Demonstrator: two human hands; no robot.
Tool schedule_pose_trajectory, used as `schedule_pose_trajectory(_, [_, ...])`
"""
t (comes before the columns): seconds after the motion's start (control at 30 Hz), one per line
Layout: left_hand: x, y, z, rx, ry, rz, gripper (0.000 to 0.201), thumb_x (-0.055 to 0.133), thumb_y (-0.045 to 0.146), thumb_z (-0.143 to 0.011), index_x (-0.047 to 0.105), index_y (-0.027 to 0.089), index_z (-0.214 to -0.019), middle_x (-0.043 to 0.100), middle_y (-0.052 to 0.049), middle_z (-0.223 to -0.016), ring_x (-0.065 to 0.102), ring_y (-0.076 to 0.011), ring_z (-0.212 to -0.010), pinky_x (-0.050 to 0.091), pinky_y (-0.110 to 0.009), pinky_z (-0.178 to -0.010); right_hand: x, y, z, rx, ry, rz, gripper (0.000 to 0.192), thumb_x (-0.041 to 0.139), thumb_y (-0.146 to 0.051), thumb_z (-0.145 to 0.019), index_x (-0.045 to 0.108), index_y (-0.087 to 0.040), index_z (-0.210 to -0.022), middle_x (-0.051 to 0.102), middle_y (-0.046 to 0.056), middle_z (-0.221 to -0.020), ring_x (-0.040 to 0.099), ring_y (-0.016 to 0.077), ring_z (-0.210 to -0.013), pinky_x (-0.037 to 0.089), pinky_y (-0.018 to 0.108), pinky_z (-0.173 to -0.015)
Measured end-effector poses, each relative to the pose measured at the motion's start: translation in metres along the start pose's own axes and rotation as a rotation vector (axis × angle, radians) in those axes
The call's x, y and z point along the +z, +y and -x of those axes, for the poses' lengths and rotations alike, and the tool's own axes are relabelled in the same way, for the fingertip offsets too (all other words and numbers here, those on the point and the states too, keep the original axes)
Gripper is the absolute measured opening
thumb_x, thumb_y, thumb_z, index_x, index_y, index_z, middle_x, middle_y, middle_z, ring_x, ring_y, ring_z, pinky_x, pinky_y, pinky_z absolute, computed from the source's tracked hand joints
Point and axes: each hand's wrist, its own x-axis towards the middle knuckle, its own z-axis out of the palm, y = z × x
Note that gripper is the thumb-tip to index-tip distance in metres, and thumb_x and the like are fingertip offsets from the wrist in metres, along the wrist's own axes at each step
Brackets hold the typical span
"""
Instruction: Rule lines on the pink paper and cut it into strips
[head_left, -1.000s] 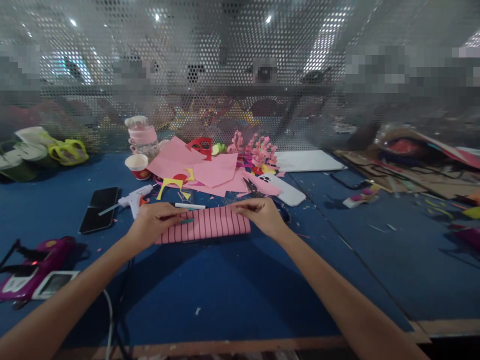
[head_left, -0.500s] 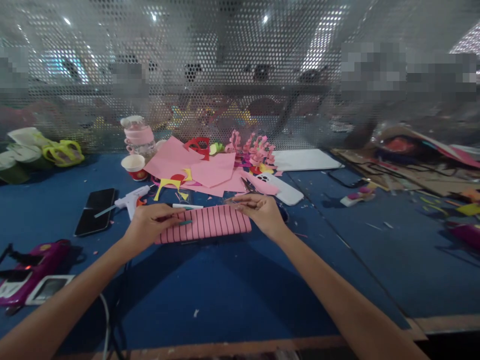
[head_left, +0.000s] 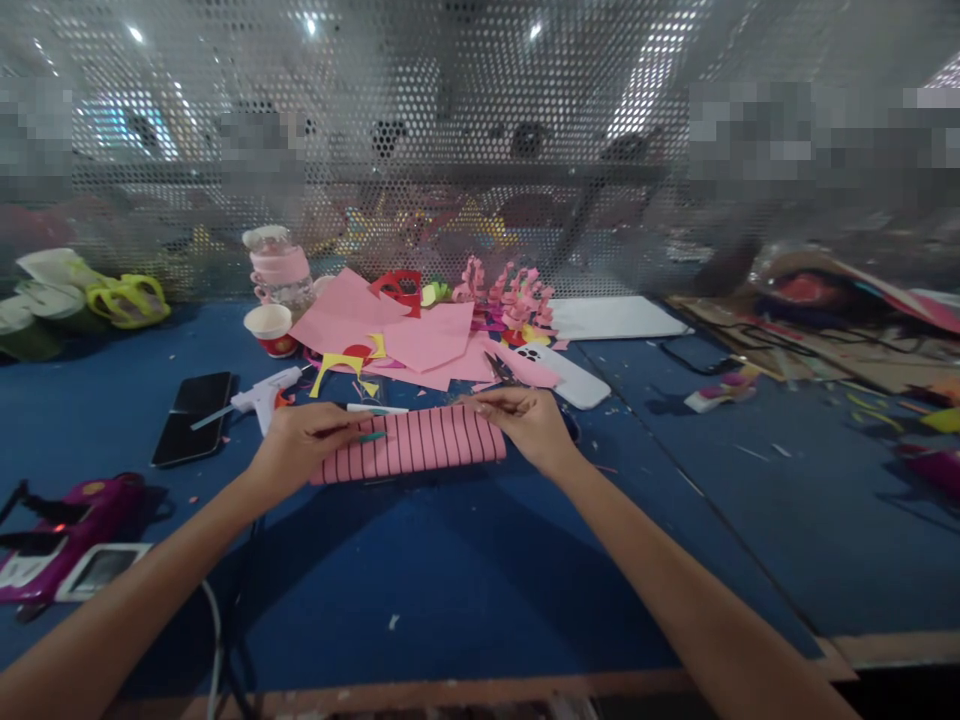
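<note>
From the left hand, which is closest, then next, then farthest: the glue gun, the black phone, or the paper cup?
Measured from the left hand in the head view:
1. Glue gun: just up and left of the hand.
2. Black phone: farther left, flat on the blue table.
3. Paper cup: at the back, by the pink paper scraps.

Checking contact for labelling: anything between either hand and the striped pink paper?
Nothing visible. The left hand rests on the left end of the striped paper, the right hand on its upper right edge. A teal stick lies by the left fingers; whether they hold it is unclear.
</note>
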Motion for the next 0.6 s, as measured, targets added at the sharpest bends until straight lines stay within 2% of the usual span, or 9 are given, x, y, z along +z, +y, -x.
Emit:
schedule_pose_trajectory(0.17, [0.001,0.002,-0.001,-0.068,-0.035,0.028,0.02,0.06,0.033,-0.076,0.075,0.024,-0.087,0.075,-0.003,-0.081,0.069,-0.0162,-0.07,0.055,-0.023,-0.063,-0.002,0.001,-0.001,0.01,0.039,0.02,0.012,0.071,-0.033,-0.062,0.074,-0.024,-0.07,0.075,0.003,-0.076,0.071,0.0215,-0.076,0.056,0.037,-0.076])
schedule_pose_trajectory(0.37, [0.002,0.0,-0.001,-0.255,0.081,0.148,0.02,0.068,0.033,-0.066,0.076,0.021,-0.079,0.075,-0.004,-0.08,0.07,-0.0198,-0.075,0.058,-0.028,-0.072,-0.007,0.003,-0.002,0.02,0.112,0.073,0.012,0.071,-0.032,-0.061,0.073,-0.023,-0.069,0.075,0.004,-0.075,0.071,0.0222,-0.076,0.056,0.038,-0.076])
schedule_pose_trajectory(0.6, [0.004,0.0,0.001,-0.269,0.13,0.241,0.019,0.07,0.024,-0.063,0.075,0.02,-0.08,0.075,-0.004,-0.079,0.071,-0.0182,-0.076,0.058,-0.027,-0.074,-0.012,0.003,0.0,0.043,0.168,0.088,0.013,0.073,-0.03,-0.059,0.074,-0.022,-0.069,0.075,0.004,-0.075,0.071,0.0226,-0.074,0.056,0.038,-0.075])
